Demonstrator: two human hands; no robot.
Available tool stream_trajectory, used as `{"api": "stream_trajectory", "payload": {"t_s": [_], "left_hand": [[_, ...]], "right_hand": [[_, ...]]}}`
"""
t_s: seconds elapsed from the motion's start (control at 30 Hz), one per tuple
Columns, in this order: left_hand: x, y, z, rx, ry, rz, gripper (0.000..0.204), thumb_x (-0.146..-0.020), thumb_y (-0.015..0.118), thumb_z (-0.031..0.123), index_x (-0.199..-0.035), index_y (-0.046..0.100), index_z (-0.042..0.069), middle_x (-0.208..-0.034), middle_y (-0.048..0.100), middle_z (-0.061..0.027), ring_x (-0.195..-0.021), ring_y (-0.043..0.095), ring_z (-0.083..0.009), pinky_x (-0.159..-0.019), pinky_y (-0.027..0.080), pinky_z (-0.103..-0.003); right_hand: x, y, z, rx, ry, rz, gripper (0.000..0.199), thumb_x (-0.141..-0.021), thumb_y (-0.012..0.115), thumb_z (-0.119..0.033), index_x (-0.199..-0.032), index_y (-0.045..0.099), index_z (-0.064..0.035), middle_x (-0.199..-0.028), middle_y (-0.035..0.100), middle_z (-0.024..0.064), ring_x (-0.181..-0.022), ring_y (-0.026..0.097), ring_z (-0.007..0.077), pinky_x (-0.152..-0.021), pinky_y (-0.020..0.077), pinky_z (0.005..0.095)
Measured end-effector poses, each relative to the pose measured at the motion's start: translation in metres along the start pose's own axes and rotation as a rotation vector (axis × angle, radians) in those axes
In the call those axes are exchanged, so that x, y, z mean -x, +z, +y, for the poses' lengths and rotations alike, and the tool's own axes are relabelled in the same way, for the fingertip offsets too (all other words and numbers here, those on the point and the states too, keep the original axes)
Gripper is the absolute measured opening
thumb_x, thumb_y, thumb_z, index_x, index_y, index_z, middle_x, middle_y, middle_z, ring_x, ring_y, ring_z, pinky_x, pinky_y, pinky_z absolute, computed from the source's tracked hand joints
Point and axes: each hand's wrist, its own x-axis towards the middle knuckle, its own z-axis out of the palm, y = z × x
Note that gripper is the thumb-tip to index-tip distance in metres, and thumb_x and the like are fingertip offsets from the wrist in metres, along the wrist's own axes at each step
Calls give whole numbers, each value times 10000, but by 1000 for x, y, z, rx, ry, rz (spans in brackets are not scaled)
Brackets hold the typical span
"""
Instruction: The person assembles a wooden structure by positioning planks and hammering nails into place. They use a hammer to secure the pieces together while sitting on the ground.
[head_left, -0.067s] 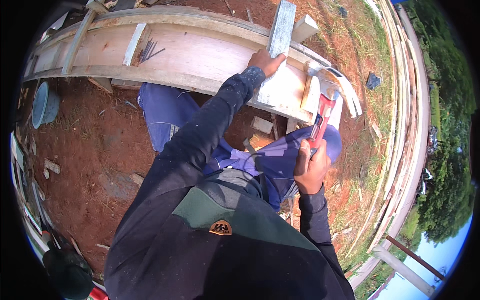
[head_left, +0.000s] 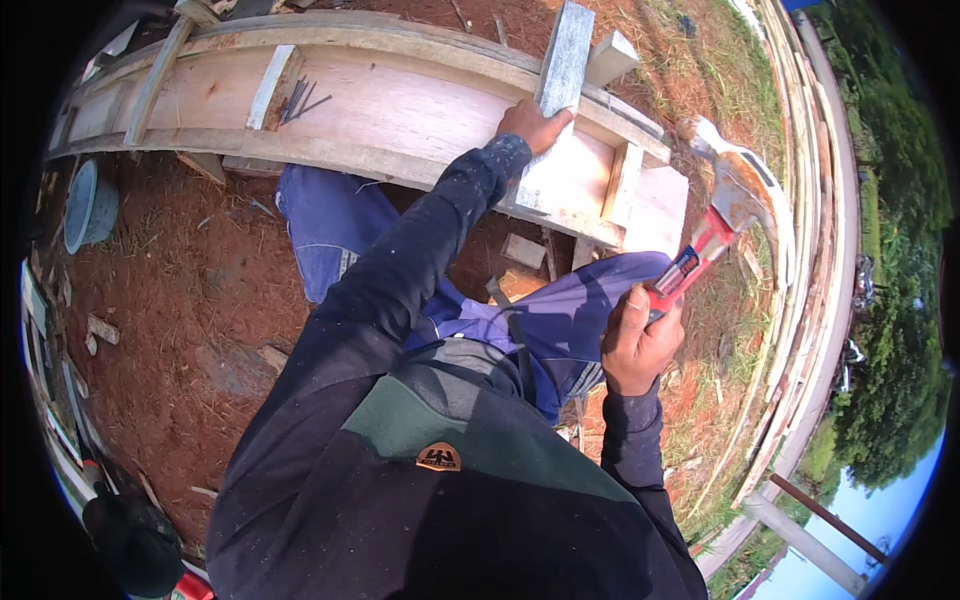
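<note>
Claw hammer (head_left: pixel 712 235), tight in your right hand (head_left: pixel 640 345), has swung outward beyond those fingers (head_left: pixel 670 325), clearing the plywood-backed frame (head_left: pixel 400 110) as your left hand (head_left: pixel 533 127) grips grey timber (head_left: pixel 565 60).

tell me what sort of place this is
Likely an outdoor carpentry spot: a hammer in the right hand, a long wooden frame over red earth, and lengths of timber on the ground.
</note>
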Motion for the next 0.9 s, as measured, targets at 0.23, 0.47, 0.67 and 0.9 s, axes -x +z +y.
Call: {"api": "stream_trajectory", "payload": {"t_s": [0.23,0.47,0.67,0.9], "left_hand": [[-10,10,-9,36,54,7,856,-783,629,655,-1123,616,-131,-1180,610,-340,-1117,613,-421,-965,488,-445],[12,-32,-1,-4,-41,143,800,-837,611,650,-1162,574,-80,-1016,667,-303,-1010,671,-389,-883,513,-444],[17,-176,-91,-427,170,575,194,-878,630,209,-907,654,18,-960,659,-201,-916,639,-400,-796,515,-496],[-1,-271,-159,-929,-104,435,202,-905,519,104,-986,688,32,-1050,680,-190,-1023,652,-359,-861,539,-467]], "right_hand": [[34,41,78,401,247,-346,263,-964,570,-237,-961,487,12,-695,566,337,-722,581,536,-596,429,570],[28,42,64,386,308,-334,297,-998,530,-265,-947,499,26,-723,607,310,-737,607,519,-599,424,568],[40,57,72,368,370,-260,338,-1000,496,-312,-946,510,22,-724,607,305,-746,603,521,-627,421,576],[36,59,77,242,393,-275,269,-987,533,-259,-948,499,4,-703,603,290,-706,611,502,-586,437,544]]}}
